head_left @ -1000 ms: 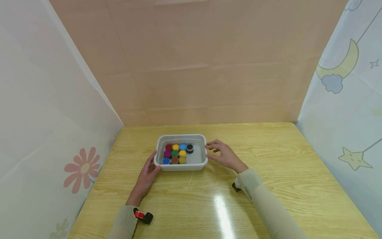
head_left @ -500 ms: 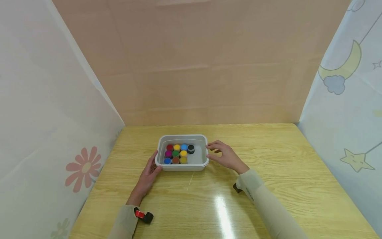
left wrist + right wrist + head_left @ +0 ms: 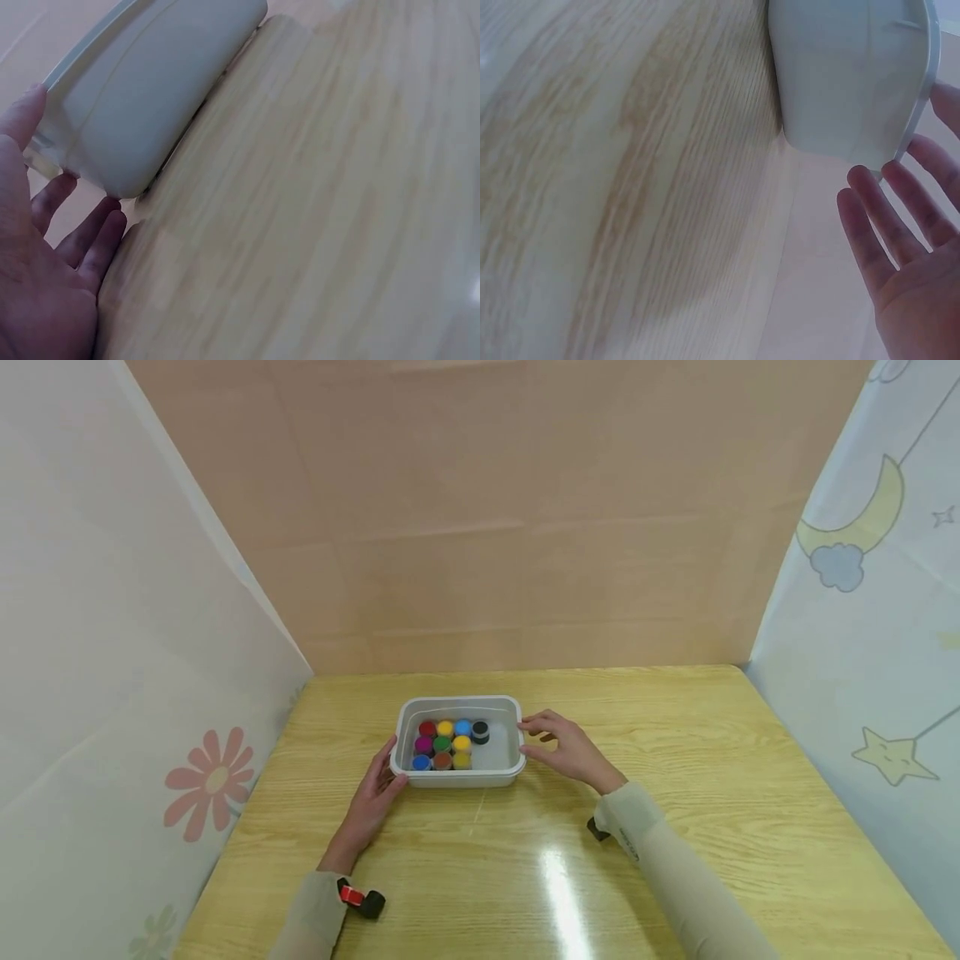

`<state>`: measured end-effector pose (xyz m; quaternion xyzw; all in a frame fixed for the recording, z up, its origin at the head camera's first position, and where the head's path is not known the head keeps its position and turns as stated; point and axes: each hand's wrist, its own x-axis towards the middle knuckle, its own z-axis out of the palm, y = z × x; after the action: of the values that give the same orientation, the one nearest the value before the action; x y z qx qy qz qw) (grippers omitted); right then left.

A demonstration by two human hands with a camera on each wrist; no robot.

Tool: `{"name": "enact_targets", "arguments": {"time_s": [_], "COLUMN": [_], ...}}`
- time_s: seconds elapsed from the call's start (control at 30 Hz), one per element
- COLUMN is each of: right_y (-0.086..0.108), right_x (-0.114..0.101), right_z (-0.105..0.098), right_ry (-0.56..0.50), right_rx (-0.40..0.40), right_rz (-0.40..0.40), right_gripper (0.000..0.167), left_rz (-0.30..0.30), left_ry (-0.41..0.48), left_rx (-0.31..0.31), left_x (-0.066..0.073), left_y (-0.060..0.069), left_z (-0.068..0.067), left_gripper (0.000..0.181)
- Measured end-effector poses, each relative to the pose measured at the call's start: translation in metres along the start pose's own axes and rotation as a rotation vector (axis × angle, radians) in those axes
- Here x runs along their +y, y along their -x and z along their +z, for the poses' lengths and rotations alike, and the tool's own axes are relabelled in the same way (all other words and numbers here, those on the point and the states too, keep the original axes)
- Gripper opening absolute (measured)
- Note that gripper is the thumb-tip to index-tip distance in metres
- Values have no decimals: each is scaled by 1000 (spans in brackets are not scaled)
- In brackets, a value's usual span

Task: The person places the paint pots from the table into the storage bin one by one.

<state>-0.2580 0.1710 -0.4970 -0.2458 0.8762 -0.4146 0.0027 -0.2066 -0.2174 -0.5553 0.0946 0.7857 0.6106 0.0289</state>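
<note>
A white plastic tub [image 3: 459, 781] stands on the table toward its back, left of the middle. Inside it are several small round pots with coloured lids, among them a black pot [image 3: 480, 732], a blue pot [image 3: 422, 762] and a green pot [image 3: 442, 744]. My left hand [image 3: 370, 802] touches the tub's left end, with the thumb at the front corner. In the left wrist view its fingers [image 3: 101, 244] reach the tub's end wall. At the right end my right hand [image 3: 566, 750] touches the rim with its fingertips, and the fingers [image 3: 885, 225] are spread and nearly straight.
The wooden table [image 3: 480, 877] extends in front of the tub and to both sides. A brown paper-like sheet [image 3: 517, 527] hangs behind it. Patterned white panels stand at the left [image 3: 112, 635] and right [image 3: 885, 660]. A bright reflection lies near the front.
</note>
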Motion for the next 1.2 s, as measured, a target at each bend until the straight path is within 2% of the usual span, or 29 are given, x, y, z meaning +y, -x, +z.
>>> {"name": "enact_targets", "arguments": {"time_s": [0.17,0.27,0.33,0.43,0.6,0.8,0.93,1.0,1.1,1.2], "right_y": [4,12,21,34,54,68,68,66,63,60], "right_x": [-1,2,5,15,39,62,64,61,54,47], "right_z": [-5,-13,-21,-35,-67,-120,-154,-169,-187,-200], "right_ry": [28,100,171,299,501,751,899,953,1000,1027], "right_rx": [-26,-55,-69,-76,-40,52,109,144,207,303], "right_rz": [8,26,28,6,-33,-37,-65,-95,-149,-235], "right_gripper": [50,58,62,67,72,74,78,78,74,77], "left_rz": [-5,-9,9,78,162,229,309,382,499,584], "left_ry": [-59,-115,-200,-440,-851,-1139,-1245,-1284,-1331,-1373], "left_rx": [-45,-88,-108,-108,-68,-18,36,79,150,225], "left_x": [8,15,18,16,17,41,59,68,80,93], "left_y": [-2,-5,-7,-8,-7,-14,-19,-22,-28,-34], "left_z": [-6,-19,-33,-60,-110,-156,-181,-191,-201,-207], "left_gripper": [67,64,64,65,69,73,73,71,69,75]}}
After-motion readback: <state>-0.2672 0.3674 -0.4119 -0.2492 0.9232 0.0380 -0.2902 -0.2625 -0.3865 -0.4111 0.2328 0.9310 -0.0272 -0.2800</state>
